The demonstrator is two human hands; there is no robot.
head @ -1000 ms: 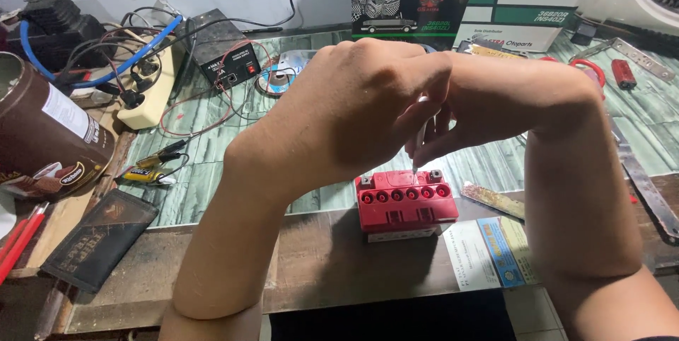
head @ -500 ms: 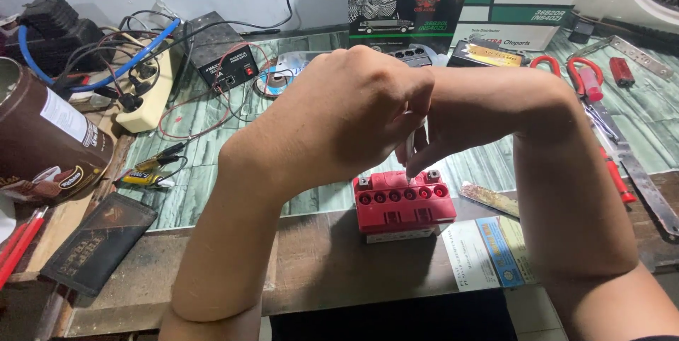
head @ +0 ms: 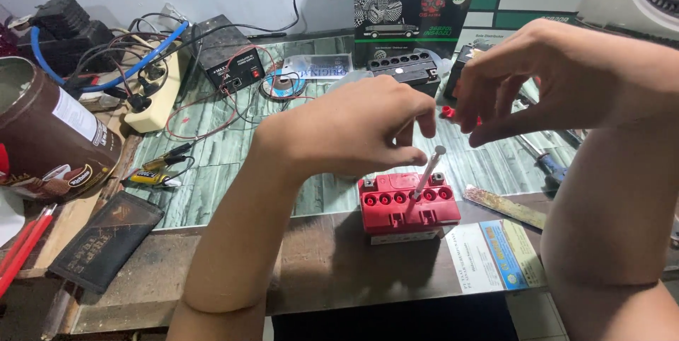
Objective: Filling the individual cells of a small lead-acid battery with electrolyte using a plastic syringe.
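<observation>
Left hand (head: 353, 129) hovers over red battery (head: 408, 206) at bench edge, fingers curled, gripping nothing – white tube (head: 427, 171) stands in a filler hole w/ fingertips just above. Right hand (head: 537, 79) pinches small red cap (head: 448, 111). Looks mid-job: holes uncapped, capping left. Brown tin (head: 42, 136), far left – contents can't tell.

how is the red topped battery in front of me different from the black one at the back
The red-topped battery sits at the table's near edge under the left hand, a thin white tube poking into it; the black battery stands farther back, untouched. Both show a row of round top holes.
</observation>
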